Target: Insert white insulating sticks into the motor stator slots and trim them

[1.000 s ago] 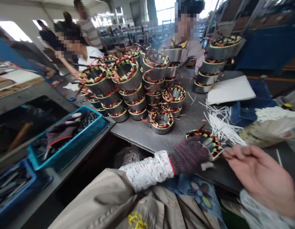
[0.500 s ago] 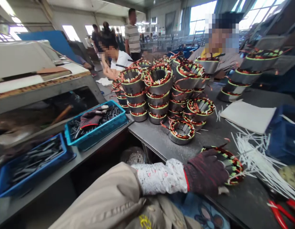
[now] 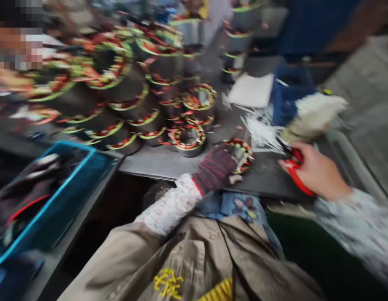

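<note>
My left hand [image 3: 217,167], in a dark knitted glove with a red cuff edge, grips the near-left side of a motor stator [image 3: 245,156] lying on the dark table. The stator is a ring with copper windings and a yellow-green rim; the glove covers part of it. My bare right hand [image 3: 321,169] is closed around red-handled scissors [image 3: 299,179], their dark blades pointing left toward the white strips [image 3: 264,129]. Motion blur softens the blade tips. Another stator [image 3: 189,140] sits just left of and beyond the gripped one.
Several stacks of stators [image 3: 118,100] rise at the left and back. A white sheet [image 3: 252,90], a blue bin [image 3: 292,88] and a pale bundle [image 3: 316,115] lie at the back right. A teal crate [image 3: 83,167] with a glove stands left. A co-worker's head is at the upper left.
The view has swung right and down. My right hand has come into view holding the red-handled scissors, which lay on the table before. My left hand remains on the same stator.
</note>
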The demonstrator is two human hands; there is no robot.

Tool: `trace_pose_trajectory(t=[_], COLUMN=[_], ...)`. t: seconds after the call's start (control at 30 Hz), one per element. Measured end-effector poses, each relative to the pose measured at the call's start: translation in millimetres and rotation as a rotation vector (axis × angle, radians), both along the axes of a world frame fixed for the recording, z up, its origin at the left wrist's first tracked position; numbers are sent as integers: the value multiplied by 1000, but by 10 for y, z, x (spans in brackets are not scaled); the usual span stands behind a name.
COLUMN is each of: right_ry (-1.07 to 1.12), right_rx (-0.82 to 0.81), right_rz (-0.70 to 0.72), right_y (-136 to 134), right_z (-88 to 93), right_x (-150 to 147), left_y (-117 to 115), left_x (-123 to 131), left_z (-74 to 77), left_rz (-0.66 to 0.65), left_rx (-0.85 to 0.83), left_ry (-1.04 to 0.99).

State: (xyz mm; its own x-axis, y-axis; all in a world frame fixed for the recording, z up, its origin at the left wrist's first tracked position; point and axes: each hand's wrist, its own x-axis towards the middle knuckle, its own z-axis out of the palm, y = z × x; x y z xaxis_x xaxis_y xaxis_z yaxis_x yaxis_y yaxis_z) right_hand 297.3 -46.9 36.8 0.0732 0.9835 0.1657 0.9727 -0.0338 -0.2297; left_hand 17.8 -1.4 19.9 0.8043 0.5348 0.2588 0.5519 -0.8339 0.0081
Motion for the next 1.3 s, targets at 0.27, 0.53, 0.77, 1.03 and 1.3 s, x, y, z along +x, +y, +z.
trace_pose_trajectory(t=[0.27,0.53,0.77,1.03,1.3], right_ry=[-251,-349,-471,-393,-95], right_rx=[-58,-237,-258,-139,-314], right_rz=[204,298,379,541,-8], right_y=[197,292,82,-47,87], right_z=[-50,75,180,168,-236], right_x=[-127,-165,-54,-225,-13], left_y=[82,90,80,34,0], left_x=[-57,-52,-57,-72,110], left_z=[-65,-106,-92,-167,190], left_rz=[-39,-48,-72,24,108], left_rx=[105,154,100,-9,-36], left_ry=[-71,-163,-209,-271,155])
